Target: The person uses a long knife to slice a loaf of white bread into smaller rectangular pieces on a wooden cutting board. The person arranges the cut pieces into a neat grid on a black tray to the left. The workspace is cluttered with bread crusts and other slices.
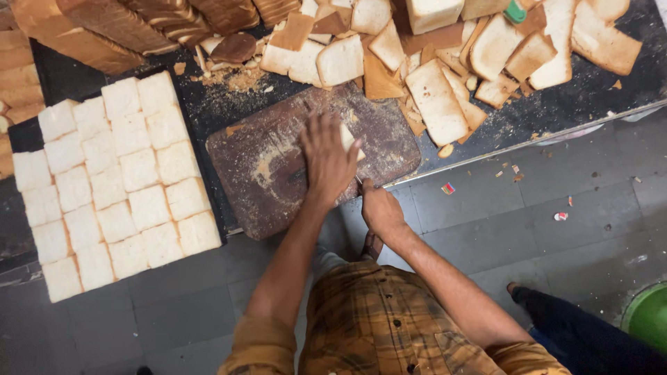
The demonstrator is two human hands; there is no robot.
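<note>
1. The left hand [326,161] lies palm down, fingers spread forward and slightly fanned, pressing flat on a white bread piece [349,141] in the middle of the worn brown cutting board [264,173]. Only a corner of the bread shows past the fingers on the right side.
2. The left forearm runs nearly straight from the plaid-sleeved elbow at the bottom of the view up to the wrist, which is level with the near edge of the board.
3. The right hand [380,208] is clenched in a fist just off the near right corner of the board, knuckles up, gripping a knife [361,185]. Only a short thin stretch of the blade shows above the fist, pointing towards the bread under the left hand; a dark bit of handle sticks out below the fist.
4. The right forearm angles in from the lower right, with the wrist bent slightly inward.
5. To the left of the board, trimmed white bread squares [118,180] sit in neat rows, touching each other.
6. Beyond the board, loose bread slices and crust offcuts [438,97] lie heaped on the dark worktop [577,104].
7. Unsliced brown loaves [125,28] lie at the top left.
</note>
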